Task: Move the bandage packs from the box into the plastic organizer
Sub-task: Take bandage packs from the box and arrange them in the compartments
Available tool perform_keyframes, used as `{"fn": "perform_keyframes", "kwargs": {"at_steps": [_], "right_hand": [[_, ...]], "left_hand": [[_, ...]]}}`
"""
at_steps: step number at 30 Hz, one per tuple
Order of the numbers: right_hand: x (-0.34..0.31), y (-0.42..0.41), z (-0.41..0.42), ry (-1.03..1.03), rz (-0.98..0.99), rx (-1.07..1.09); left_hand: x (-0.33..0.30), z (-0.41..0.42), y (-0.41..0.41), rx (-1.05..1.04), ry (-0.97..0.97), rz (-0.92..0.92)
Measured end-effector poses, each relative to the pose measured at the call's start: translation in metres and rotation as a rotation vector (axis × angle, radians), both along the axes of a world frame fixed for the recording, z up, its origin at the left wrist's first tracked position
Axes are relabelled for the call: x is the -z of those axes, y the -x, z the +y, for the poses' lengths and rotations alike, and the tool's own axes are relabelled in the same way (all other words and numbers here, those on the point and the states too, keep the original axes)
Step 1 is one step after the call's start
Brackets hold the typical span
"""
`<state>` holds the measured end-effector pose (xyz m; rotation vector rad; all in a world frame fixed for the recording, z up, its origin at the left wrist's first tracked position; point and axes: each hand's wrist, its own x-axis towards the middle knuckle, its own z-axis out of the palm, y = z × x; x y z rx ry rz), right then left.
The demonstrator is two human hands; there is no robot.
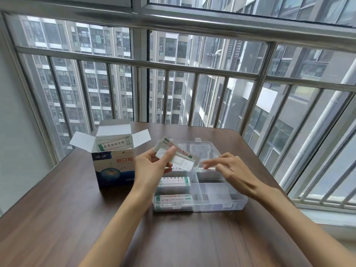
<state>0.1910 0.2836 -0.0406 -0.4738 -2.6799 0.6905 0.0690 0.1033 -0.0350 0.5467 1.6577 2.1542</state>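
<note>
Dark wooden tabletop (57, 218), far edge against a railed window (173, 74), right corner rounded just behind the plastic organizer (238, 199). Wide bare room on the near side, between and beside the forearms. Box (113, 168) upright left of the organizer, just beside it, flaps open, more bandage packs (113, 144) inside; red print "创口贴" on its blue-white front. Left hand (152, 166) raised over the organizer's left rear, pinching a few bandage packs (179, 157) between thumb and fingers. Right hand (231, 170) empty, fingers spread loosely above the middle compartments. Two packs lying in the left compartments (173, 183), small print not readable.
</note>
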Motion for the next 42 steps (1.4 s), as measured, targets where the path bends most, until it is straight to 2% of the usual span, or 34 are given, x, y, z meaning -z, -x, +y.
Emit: {"fn": "perform_keyframes", "kwargs": {"at_steps": [2, 4, 6, 8, 12, 15, 19, 21, 22, 24, 27, 33, 42], "right_hand": [[-0.007, 0.001, -0.007, 0.096, 0.112, 0.048], [-0.019, 0.004, -0.020, 0.315, 0.271, 0.072], [-0.030, 0.007, -0.038, 0.591, 0.218, 0.050], [-0.031, 0.008, -0.057, 0.715, 0.124, 0.027], [-0.022, 0.006, -0.072, 0.845, 0.233, 0.078], [-0.021, 0.003, -0.069, 1.069, 0.290, 0.099], [-0.025, -0.004, -0.065, 1.370, 0.269, 0.044], [-0.028, -0.005, -0.064, 1.450, 0.351, 0.050], [-0.029, -0.005, -0.063, 1.425, 0.413, 0.083], [-0.029, -0.004, -0.063, 1.226, 0.508, 0.200], [-0.025, -0.003, -0.065, 1.022, 0.537, 0.256], [-0.026, -0.006, -0.071, 1.112, 0.420, 0.124], [-0.027, -0.007, -0.067, 1.155, 0.485, 0.199]], "left_hand": [[0.001, 0.000, 0.000, 0.016, 0.008, -0.002], [0.001, 0.001, -0.001, 0.029, 0.020, 0.004], [0.001, 0.003, -0.004, 0.046, 0.036, 0.017], [0.000, 0.003, -0.008, 0.064, 0.043, 0.026], [-0.002, 0.001, -0.011, 0.053, 0.059, 0.116], [-0.004, 0.001, -0.013, 0.049, 0.054, 0.180], [-0.006, 0.001, -0.012, 0.105, 0.040, 0.070], [-0.006, 0.000, -0.011, 0.140, 0.043, 0.026], [-0.007, 0.000, -0.011, 0.158, 0.048, 0.014], [-0.006, 0.000, -0.012, 0.208, 0.049, -0.006], [-0.005, 0.001, -0.016, 0.265, 0.058, -0.005], [-0.003, 0.003, -0.016, 0.217, 0.048, -0.017], [-0.006, 0.000, -0.014, 0.237, 0.096, 0.059]]}}
